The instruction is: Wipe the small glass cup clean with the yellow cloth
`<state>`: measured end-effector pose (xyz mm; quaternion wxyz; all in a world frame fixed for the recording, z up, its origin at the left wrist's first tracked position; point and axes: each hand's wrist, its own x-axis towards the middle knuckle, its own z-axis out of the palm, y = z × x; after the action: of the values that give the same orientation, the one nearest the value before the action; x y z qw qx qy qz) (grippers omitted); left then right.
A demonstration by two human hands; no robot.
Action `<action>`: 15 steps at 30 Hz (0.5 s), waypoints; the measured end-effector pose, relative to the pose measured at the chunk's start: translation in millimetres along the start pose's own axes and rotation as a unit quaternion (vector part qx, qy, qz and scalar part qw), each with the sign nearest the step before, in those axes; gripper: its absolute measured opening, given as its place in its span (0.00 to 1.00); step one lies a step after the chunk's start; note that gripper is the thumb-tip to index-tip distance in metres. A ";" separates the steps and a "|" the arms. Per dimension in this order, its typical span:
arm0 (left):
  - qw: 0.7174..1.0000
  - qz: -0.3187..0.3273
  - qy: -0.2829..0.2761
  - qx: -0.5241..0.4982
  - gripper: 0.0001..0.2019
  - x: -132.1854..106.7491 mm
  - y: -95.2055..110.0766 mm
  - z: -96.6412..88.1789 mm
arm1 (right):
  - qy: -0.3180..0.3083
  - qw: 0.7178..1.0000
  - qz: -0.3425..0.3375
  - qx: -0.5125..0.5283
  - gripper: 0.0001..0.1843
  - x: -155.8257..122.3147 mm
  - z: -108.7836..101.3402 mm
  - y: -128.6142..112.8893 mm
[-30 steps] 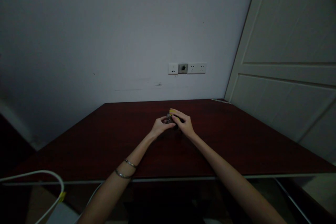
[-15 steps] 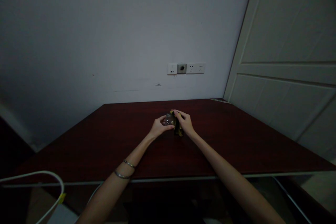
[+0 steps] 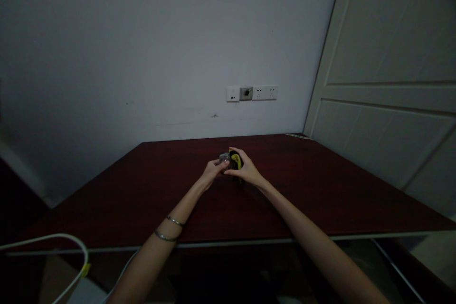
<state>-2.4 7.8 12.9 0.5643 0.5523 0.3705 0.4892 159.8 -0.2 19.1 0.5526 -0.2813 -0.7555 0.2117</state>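
Observation:
Above the middle of the dark red table (image 3: 171, 190), my two hands meet around a small bundle. My left hand (image 3: 211, 172) is closed on a clear, shiny, rounded thing (image 3: 224, 156), its thumb lying across the near side. My right hand (image 3: 248, 169) curves round a crumpled black and yellow piece (image 3: 236, 158) that looks like soft wrapping, thumb below and fingers above. This piece sits against the right side of the clear thing. Fingers hide much of both, and the dim light leaves their exact kind unclear.
Wall sockets (image 3: 264, 92) and a grey switch plate (image 3: 246, 93) sit on the wall behind the table. A panelled white door (image 3: 384, 85) stands at the right. A white cable (image 3: 71, 236) loops over the near left table edge.
My right hand has turned and now grips the black and yellow piece between thumb and fingers. My left thumb has moved up over the clear thing, and the bundle has shifted slightly left.

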 end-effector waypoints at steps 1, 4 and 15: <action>1.000 -0.007 0.002 0.003 0.24 0.2 0.1 0.3 | 0.002 1.000 0.002 -0.005 0.43 -0.4 0.9 0.6; 1.000 -0.014 0.013 0.023 0.27 1.5 -0.1 0.7 | 0.012 1.000 0.023 0.000 0.42 -0.3 3.0 1.8; 0.988 0.022 -0.028 0.148 0.32 5.0 -1.2 -6.1 | 0.108 0.947 0.223 0.206 0.39 8.4 3.1 1.9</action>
<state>-6.8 14.3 11.6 0.4762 0.6511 0.4103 0.4255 155.3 6.7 23.0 0.6154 -0.3436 -0.5493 0.4489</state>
